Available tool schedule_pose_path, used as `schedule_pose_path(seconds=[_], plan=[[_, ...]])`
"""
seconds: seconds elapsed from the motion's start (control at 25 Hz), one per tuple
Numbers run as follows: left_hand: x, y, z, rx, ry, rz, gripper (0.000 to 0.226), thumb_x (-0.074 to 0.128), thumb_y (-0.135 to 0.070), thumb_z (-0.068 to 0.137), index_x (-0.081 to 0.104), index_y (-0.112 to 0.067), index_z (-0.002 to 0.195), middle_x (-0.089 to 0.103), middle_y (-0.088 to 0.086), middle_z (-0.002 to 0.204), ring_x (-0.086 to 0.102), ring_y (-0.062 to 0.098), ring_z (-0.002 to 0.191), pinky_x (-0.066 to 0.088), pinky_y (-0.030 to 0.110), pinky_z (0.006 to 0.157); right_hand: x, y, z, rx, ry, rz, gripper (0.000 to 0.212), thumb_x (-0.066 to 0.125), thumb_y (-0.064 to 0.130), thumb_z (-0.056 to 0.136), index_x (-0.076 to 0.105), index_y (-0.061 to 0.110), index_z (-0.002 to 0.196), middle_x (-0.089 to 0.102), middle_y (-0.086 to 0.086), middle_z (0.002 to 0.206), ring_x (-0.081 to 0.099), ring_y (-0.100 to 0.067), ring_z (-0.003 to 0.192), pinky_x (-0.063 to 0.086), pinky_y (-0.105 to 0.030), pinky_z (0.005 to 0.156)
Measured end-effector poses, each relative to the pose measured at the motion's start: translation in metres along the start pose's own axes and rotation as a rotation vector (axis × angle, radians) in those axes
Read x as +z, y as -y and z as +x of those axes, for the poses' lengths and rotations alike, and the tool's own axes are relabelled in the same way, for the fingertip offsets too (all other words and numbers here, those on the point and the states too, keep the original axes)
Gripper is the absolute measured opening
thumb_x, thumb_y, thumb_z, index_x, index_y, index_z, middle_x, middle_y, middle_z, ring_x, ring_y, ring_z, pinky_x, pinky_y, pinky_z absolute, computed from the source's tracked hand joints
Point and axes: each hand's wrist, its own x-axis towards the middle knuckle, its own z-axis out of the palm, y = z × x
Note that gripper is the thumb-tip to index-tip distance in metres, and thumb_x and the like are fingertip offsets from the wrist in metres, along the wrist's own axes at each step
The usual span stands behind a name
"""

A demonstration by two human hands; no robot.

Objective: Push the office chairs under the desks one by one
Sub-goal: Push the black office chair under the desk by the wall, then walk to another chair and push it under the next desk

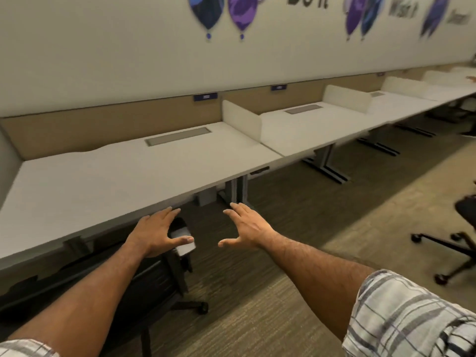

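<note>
A black office chair (157,276) sits tucked under the near white desk (108,176), its backrest and one armrest showing below the desk edge. My left hand (157,233) hovers open over that armrest, fingers spread; I cannot tell whether it touches the chair. My right hand (244,228) is open in the air to the right of the chair, palm turned inward, holding nothing. A second black office chair (461,243) stands out on the carpet at the right edge, away from the desks, only partly in view.
A row of white desks (316,122) with low white dividers (242,119) runs along the wall to the far right. Metal desk legs (239,189) stand under the desk joints. Carpet floor stretches between the desks and the right-hand chair.
</note>
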Motion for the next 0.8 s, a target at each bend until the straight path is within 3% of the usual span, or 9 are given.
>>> schedule_pose_path(seconds=[0.12,0.28,0.56,0.8], plan=[[0.01,-0.08,0.033,0.111,0.03,0.094,0.135,0.013,-0.109,0.051,0.009,-0.03,0.161,0.011,0.002,0.17,0.015,0.022,0.154,0.014,0.05,0.125,-0.001,-0.068,-0.041,0.12,0.018,0.004,0.118,0.044,0.094,0.074,0.008,0.026,0.164,-0.002,-0.007,0.172,-0.003,-0.031,0.158,0.01,-0.054,0.127],[0.034,-0.197,0.068,0.244,0.056,0.15,0.132,0.015,-0.108,0.054,0.009,-0.031,0.161,0.01,0.002,0.17,0.013,0.02,0.155,0.011,0.05,0.125,0.005,-0.167,-0.12,0.23,-0.012,0.057,0.138,0.018,0.103,0.049,0.008,0.026,0.164,-0.002,-0.007,0.173,-0.003,-0.03,0.158,0.008,-0.052,0.127],[0.101,-0.452,0.109,0.476,0.143,0.165,0.141,0.008,-0.11,0.046,0.014,-0.028,0.161,0.015,0.001,0.169,0.015,0.017,0.155,0.011,0.047,0.125,0.035,-0.361,-0.308,0.552,0.047,0.117,0.14,0.015,0.103,0.049,0.007,0.024,0.164,-0.002,-0.009,0.172,-0.001,-0.031,0.158,0.007,-0.052,0.125],[0.15,-0.657,0.12,0.792,0.225,0.237,0.139,0.005,-0.108,0.051,0.016,-0.025,0.161,0.019,0.004,0.168,0.019,0.021,0.154,0.016,0.049,0.124,0.057,-0.461,-0.468,0.876,0.074,0.233,0.153,0.004,0.107,0.035,0.002,0.025,0.165,-0.007,-0.008,0.172,-0.004,-0.029,0.158,0.003,-0.052,0.127]])
